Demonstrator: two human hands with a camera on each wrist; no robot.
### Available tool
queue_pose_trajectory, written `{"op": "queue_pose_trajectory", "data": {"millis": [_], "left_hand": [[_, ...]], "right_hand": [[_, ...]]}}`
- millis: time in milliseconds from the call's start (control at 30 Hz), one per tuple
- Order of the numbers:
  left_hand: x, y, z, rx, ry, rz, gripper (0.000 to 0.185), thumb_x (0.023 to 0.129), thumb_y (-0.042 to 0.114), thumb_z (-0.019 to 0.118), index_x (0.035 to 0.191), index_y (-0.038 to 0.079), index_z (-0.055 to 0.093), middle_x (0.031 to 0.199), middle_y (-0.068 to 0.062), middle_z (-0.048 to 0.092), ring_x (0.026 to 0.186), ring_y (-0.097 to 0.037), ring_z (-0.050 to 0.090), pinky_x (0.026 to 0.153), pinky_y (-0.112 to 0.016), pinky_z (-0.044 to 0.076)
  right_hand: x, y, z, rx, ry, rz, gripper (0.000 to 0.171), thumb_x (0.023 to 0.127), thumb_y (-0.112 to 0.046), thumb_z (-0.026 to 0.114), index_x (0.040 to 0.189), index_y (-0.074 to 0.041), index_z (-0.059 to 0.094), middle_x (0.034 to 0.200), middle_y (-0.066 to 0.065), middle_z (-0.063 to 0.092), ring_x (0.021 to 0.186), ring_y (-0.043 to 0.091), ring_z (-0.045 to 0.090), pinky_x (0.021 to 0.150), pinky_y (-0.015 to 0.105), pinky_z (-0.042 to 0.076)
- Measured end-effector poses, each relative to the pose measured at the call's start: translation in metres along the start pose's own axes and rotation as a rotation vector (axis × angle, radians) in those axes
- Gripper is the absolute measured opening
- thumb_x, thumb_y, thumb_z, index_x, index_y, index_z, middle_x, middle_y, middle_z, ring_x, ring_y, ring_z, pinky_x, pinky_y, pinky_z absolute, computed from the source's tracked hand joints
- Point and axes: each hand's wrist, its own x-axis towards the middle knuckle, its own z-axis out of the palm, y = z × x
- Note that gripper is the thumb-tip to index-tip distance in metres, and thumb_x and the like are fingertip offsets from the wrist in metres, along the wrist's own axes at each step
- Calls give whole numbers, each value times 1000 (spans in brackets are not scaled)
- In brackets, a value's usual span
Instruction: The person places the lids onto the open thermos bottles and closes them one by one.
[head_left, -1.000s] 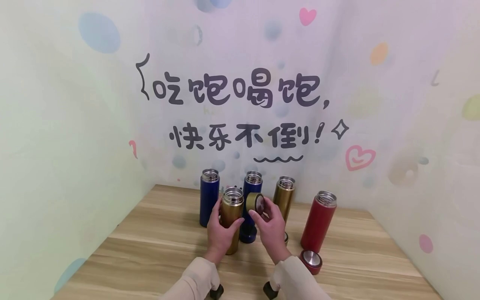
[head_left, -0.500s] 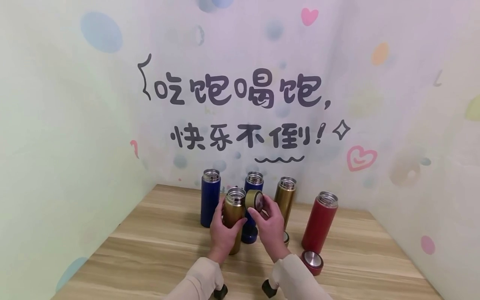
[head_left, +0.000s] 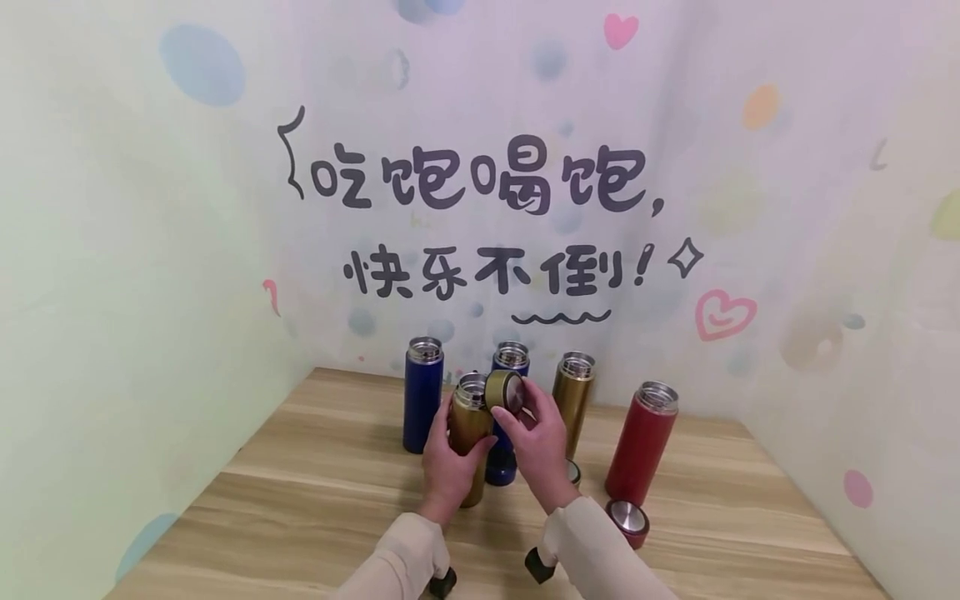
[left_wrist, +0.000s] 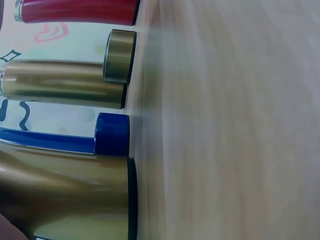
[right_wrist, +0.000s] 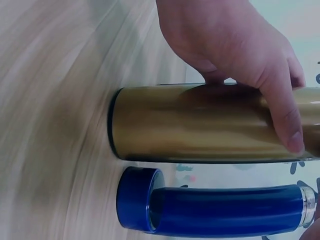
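My left hand (head_left: pixel 448 468) grips a gold thermos bottle (head_left: pixel 467 429) around its upper body; it stands upright with its steel mouth uncapped. Beside that mouth, my right hand (head_left: pixel 542 443) pinches a gold lid (head_left: pixel 495 393) by its edge, tilted so its silver disc faces right. The lid overlaps the right side of the bottle's rim in the head view. In the right wrist view, the left hand (right_wrist: pixel 240 55) wraps over the gold bottle (right_wrist: pixel 185 122), whose base is at the table. Just behind are a blue lid (right_wrist: pixel 135 197) and an uncapped blue bottle (right_wrist: pixel 230 210).
More uncapped bottles stand along the back: a blue one (head_left: pixel 423 400), a gold one (head_left: pixel 574 396) and a red one (head_left: pixel 641 446) at right. A red lid (head_left: pixel 628 518) lies before the red bottle; another gold lid (left_wrist: pixel 119 56) is before its bottle. The wooden table (head_left: pixel 300 483) meets a printed backdrop.
My right hand has brought the gold lid slightly left and up, from beside the bottle's mouth to overlapping its rim. My left hand keeps its grip, and the bottle stays upright.
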Motion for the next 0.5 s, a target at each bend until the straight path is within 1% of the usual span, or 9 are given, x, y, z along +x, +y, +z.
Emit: {"op": "queue_pose_trajectory", "data": {"millis": [100, 267, 400, 500], "left_hand": [[2, -1, -1, 16, -26, -20, 84, 78, 26, 84, 148, 17, 38, 141, -6, 49, 121, -27, 53, 99, -50, 45], [4, 0, -2, 52, -54, -7, 85, 78, 23, 83, 148, 15, 36, 141, -8, 49, 122, -28, 52, 100, -50, 43], [5, 0, -4, 88, -75, 8, 86, 79, 30, 82, 149, 14, 34, 142, -9, 47, 123, -28, 51, 101, -50, 42], [6, -2, -6, 116, -75, 32, 88, 78, 36, 82, 148, 12, 35, 141, -10, 48, 123, -28, 52, 100, -50, 43]], "right_hand": [[2, 0, 3, -6, 13, -18, 64, 84, -24, 78, 138, -3, 51, 129, 14, 54, 119, 29, 56, 95, 36, 47], [6, -3, 6, -12, 18, -38, 64, 84, -22, 78, 138, -2, 52, 126, 14, 54, 117, 29, 57, 95, 37, 47], [11, -7, 6, -39, 3, -29, 66, 85, -29, 77, 140, -5, 50, 125, 13, 53, 117, 27, 56, 98, 39, 46], [14, -10, 6, -72, -24, -27, 67, 85, -35, 76, 141, -7, 50, 126, 12, 52, 116, 26, 55, 100, 41, 44]]}}
